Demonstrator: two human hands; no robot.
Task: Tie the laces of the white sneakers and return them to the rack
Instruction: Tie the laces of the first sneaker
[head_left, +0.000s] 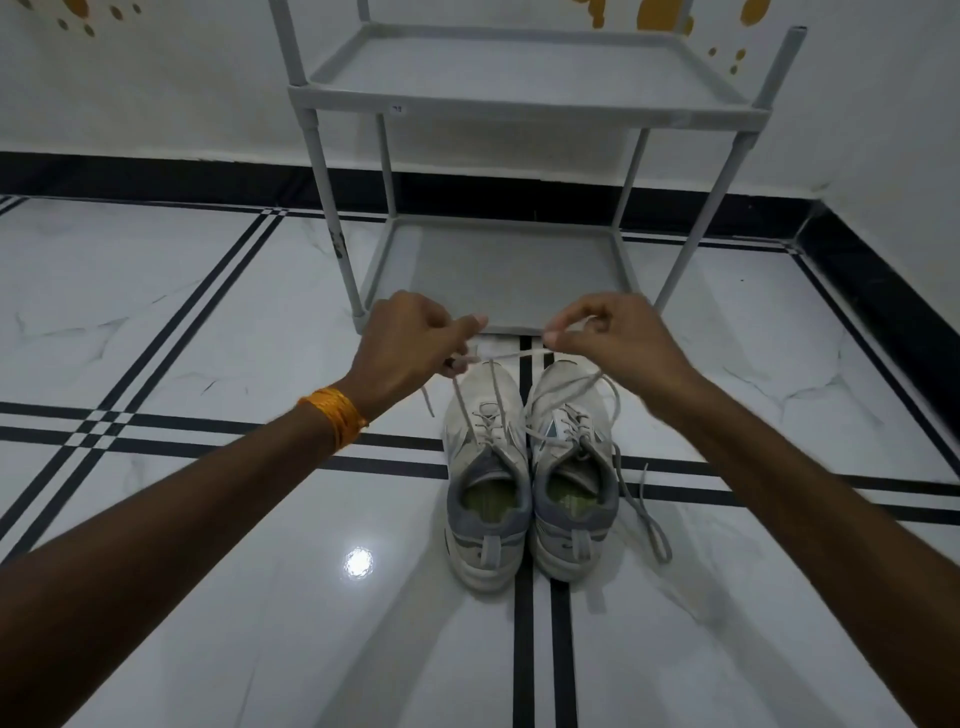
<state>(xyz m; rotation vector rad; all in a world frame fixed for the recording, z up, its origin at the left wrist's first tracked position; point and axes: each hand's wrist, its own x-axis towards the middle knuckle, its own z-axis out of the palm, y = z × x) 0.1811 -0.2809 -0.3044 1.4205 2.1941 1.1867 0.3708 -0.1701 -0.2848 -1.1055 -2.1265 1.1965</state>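
- Sneakers: white pair side by side on the tiled floor (208, 519), toes toward the grey rack (498, 270); left sneaker (485, 467), right sneaker (574, 467).
- Laces: our left hand (410, 338) is pinched on the left sneaker's lace (462, 405); our right hand (608, 332) is pinched on its other end (519, 355).
- Loose lace (647, 514) trails from the right sneaker, untied.
- Advice: we judge even tension best, crossing low near the eyelets.

Glossy white marble floor (208, 322) (black stripes), white wall (156, 93), black skirting (156, 174)
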